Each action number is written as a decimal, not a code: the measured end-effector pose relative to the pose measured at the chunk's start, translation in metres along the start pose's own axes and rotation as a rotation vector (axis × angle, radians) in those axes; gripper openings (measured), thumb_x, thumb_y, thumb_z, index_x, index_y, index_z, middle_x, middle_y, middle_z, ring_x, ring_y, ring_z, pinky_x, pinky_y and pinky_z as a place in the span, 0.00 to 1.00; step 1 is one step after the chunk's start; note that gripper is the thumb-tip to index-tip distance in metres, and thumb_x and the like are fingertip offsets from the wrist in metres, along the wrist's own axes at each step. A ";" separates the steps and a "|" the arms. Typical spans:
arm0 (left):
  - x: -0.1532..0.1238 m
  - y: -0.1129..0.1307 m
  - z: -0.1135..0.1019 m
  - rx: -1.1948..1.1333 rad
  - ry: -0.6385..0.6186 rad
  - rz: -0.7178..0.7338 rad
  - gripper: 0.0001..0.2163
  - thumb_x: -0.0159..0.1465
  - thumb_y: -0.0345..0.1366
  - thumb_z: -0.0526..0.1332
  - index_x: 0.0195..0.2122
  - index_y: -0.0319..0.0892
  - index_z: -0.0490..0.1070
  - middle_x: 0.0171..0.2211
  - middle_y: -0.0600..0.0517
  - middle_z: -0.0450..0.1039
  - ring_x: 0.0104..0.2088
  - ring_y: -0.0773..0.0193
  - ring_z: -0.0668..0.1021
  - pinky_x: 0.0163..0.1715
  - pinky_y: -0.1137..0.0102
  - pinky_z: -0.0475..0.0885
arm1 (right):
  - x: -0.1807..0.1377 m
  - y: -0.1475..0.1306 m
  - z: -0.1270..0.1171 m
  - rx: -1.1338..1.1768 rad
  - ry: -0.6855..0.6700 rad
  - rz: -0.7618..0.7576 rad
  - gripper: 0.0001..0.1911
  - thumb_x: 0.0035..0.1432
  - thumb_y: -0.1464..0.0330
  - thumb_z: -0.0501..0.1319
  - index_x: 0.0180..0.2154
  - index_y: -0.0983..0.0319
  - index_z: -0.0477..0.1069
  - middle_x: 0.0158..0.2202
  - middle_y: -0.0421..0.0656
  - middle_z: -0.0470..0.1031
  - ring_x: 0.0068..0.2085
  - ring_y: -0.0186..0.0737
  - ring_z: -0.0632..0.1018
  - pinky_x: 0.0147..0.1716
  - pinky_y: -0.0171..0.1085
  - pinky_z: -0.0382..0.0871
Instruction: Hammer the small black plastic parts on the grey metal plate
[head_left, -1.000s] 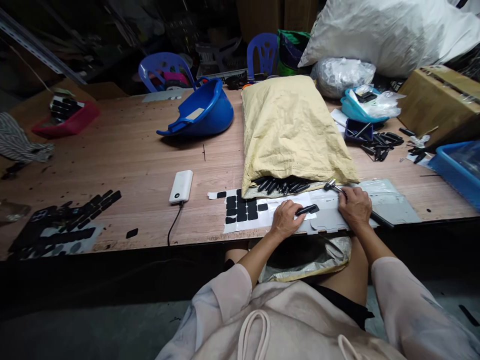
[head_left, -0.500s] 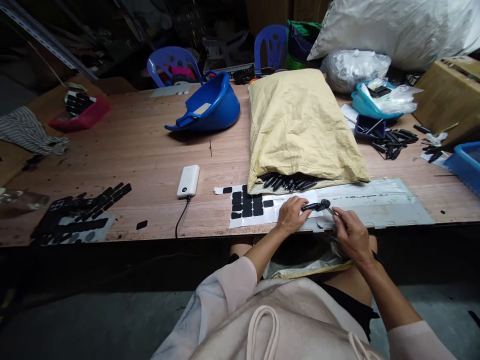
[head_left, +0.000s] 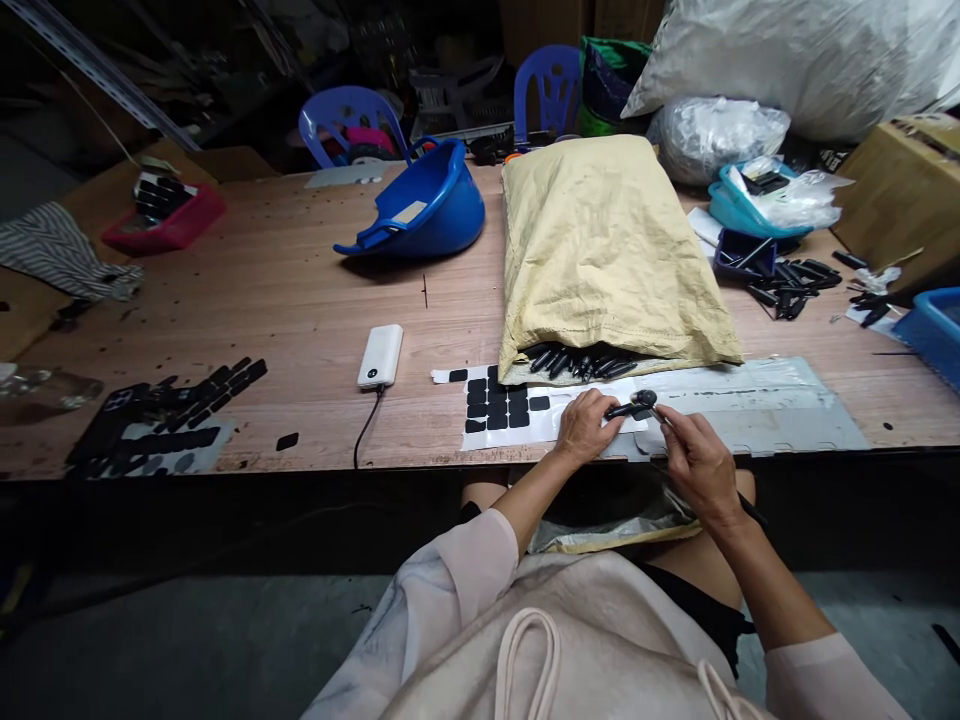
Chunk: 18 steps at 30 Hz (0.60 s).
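At the table's front edge, my left hand (head_left: 586, 428) is closed on the near end of a slim black part (head_left: 621, 410). A rounded black head (head_left: 643, 399) shows at the part's right end; whether it belongs to the part I cannot tell. My right hand (head_left: 699, 462) is closed in a pinch on a thin metallic tool (head_left: 658, 412), whose tip meets the rounded head. Its kind is too small to make out. To the left lies a white sheet (head_left: 517, 437) with rows of black rounded stickers (head_left: 496, 400). Similar black parts (head_left: 574, 360) spill from the yellow sack (head_left: 600, 240) just beyond my hands.
A white power bank (head_left: 381, 355) with a cable lies left. Behind it rests a blue basin (head_left: 442, 215). Black pieces (head_left: 217, 395) and a red tray (head_left: 169, 233) are far left. A dark blue box (head_left: 739, 255), loose black parts (head_left: 795, 285) and a carton (head_left: 900, 200) stand right.
Both hands stay almost in place at the black part. The tool and rounded head have shifted slightly left and up. The whole view has moved a little.
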<state>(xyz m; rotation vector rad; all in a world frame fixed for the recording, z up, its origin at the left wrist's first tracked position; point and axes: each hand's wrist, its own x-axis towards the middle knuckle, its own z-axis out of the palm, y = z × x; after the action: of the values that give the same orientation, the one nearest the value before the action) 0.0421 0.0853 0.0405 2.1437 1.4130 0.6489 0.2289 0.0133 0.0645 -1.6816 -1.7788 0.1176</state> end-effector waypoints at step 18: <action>0.001 0.000 0.006 0.000 0.038 -0.011 0.07 0.65 0.35 0.67 0.44 0.46 0.76 0.42 0.51 0.77 0.45 0.58 0.77 0.48 0.66 0.73 | 0.056 0.084 -0.001 -0.368 0.062 0.081 0.17 0.67 0.62 0.56 0.50 0.59 0.79 0.38 0.48 0.75 0.38 0.44 0.70 0.37 0.41 0.58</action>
<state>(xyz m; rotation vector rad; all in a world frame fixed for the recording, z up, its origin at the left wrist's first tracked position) 0.0456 0.0852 0.0359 2.1329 1.4436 0.6893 0.3041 0.0777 0.0460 -1.9898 -1.7643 -0.2386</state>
